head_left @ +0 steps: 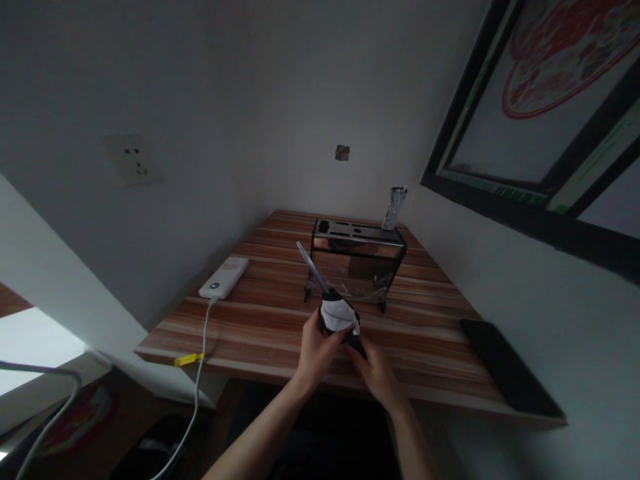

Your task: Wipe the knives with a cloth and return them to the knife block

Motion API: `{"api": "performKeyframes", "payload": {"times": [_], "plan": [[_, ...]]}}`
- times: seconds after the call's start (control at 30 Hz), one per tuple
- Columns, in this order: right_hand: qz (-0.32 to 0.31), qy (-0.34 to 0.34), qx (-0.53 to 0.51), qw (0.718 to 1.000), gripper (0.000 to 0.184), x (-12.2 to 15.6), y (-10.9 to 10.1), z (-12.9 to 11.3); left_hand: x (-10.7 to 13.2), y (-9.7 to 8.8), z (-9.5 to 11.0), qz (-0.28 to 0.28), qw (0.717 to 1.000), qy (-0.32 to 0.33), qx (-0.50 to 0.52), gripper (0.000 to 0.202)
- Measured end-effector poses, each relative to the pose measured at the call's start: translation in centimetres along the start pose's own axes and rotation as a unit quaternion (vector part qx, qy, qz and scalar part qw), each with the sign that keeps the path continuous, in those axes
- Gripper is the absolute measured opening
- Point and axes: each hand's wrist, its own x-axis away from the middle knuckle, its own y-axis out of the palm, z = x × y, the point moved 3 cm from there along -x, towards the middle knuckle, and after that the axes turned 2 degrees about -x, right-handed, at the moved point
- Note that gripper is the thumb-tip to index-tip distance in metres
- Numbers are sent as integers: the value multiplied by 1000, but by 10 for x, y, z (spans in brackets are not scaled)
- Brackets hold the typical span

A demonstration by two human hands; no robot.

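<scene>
Both hands are on a dark object with a white wrap (338,315), held up over the front of the table. A thin silvery rod (314,269) sticks out of its top, tilted up to the left. My left hand (316,348) is closed around its left side, thumb across the white wrap. The fingers of my right hand (373,368) close on its lower right end. I cannot make out what kind of object it is. Just beyond my hands stands a black-framed slotted rack (357,250) with clear sides. A shiny wrapped piece (395,208) stands up from its right end.
The wood-grain table (270,333) meets walls at the back and sides. A white power bank (225,277) with a white cable (203,360) lies at left, near a yellow tag (188,359). A flat black phone-like slab (511,367) lies along the right edge.
</scene>
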Motion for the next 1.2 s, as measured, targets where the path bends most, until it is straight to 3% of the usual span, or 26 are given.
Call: {"api": "performKeyframes", "payload": {"times": [0.2,0.57,0.93,1.2], "plan": [[20,-20,26,999,32,-1,2,4,4,1,7,-14,1000,16,-5,29],[110,35,141,983,27,7,12,0,5,-3,0,1,1000,18,-15,30],[96,-9,144,985,31,5,14,-3,-9,-11,10,11,1000,19,5,30],[98,-14,176,979,30,7,16,1,-29,-30,25,65,997,16,40,35]]}}
